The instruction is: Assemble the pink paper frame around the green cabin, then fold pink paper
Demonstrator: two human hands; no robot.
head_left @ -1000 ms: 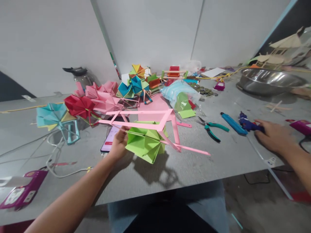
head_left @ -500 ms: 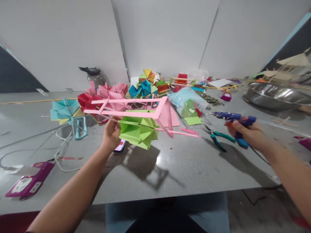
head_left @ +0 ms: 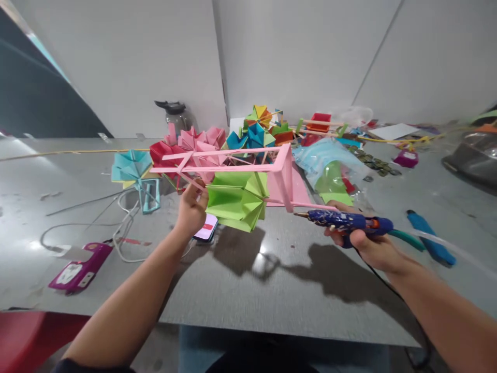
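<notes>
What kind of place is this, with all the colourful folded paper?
Probably a craft workshop. The right hand holds a blue glue gun, the left hand a green-and-pink paper model, and more folded-paper pieces sit on the grey table.

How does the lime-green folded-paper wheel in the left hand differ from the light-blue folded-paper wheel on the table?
The lime-green folded-paper wheel is held up in the left hand; the light-blue folded-paper wheel sits on the grey table. The green wheel has a pink frame over it; the blue wheel has a light-blue frame beside it. The blue wheel also shows yellowish parts; the green one shows none. Both are pleated.
</notes>
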